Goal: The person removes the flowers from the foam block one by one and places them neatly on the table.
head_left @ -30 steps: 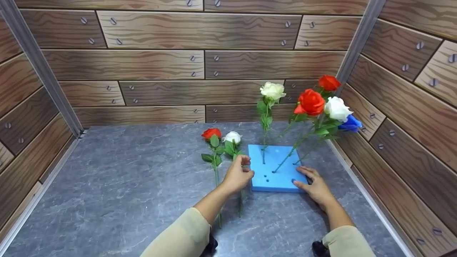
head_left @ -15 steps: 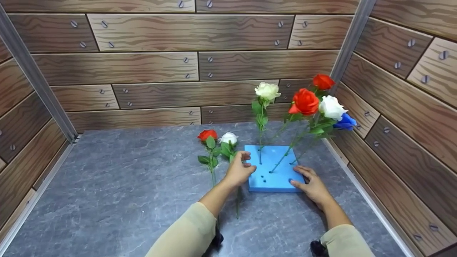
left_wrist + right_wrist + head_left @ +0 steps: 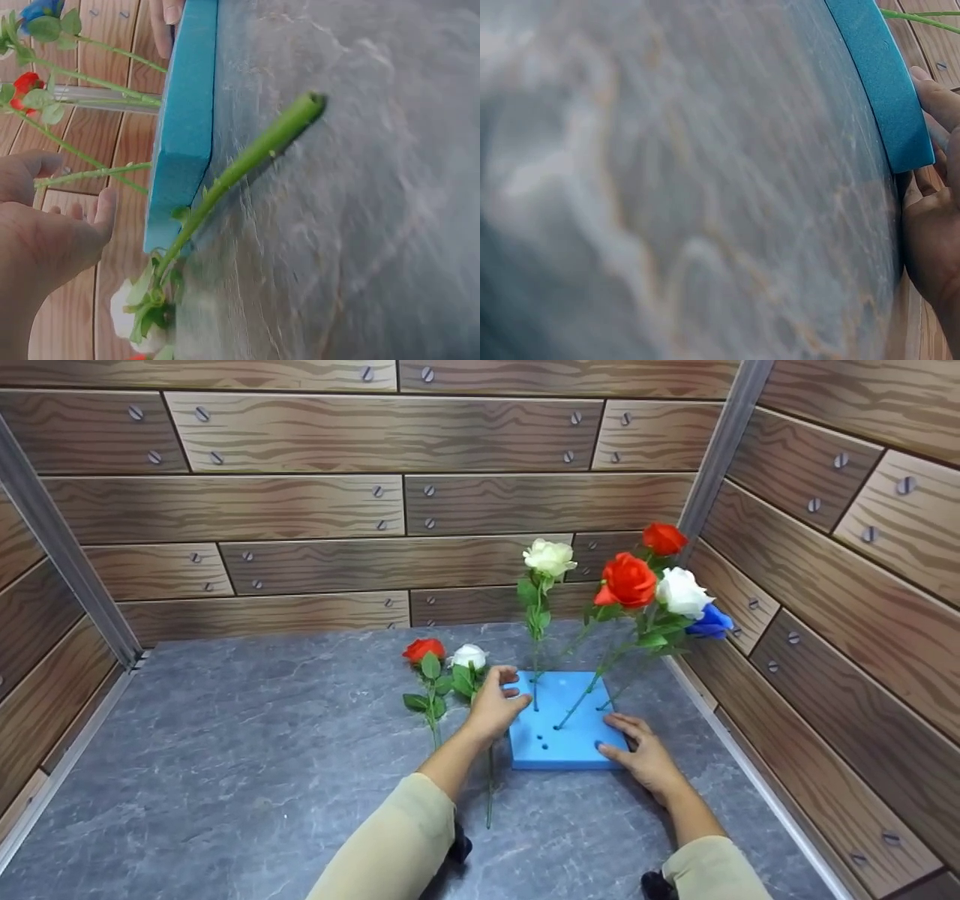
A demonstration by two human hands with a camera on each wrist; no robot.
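A blue foam block (image 3: 574, 746) with small holes lies on the table, artificial roses standing in it. At its left edge, my left hand (image 3: 493, 709) hovers with thumb and fingers apart, holding nothing. Close to those fingertips rises the stem of a cream rose (image 3: 550, 557). My right hand (image 3: 649, 761) holds the block's near right corner, thumb on top and fingers along the side, as the right wrist view shows at the block's edge (image 3: 889, 90). Two red roses (image 3: 628, 580), a white rose (image 3: 682, 591) and a blue rose (image 3: 709, 621) lean right from the block.
Left of the block lie a red rose (image 3: 424, 651) and a white rose (image 3: 469, 657) on the grey marbled table (image 3: 262, 765). My left forearm crosses over the red rose's stem. Wood-patterned walls (image 3: 300, 506) enclose the table at the back and sides.
My left hand has shifted slightly away from me and a little further over the block's left edge. The right hand keeps its place on the block. The head view has turned slightly.
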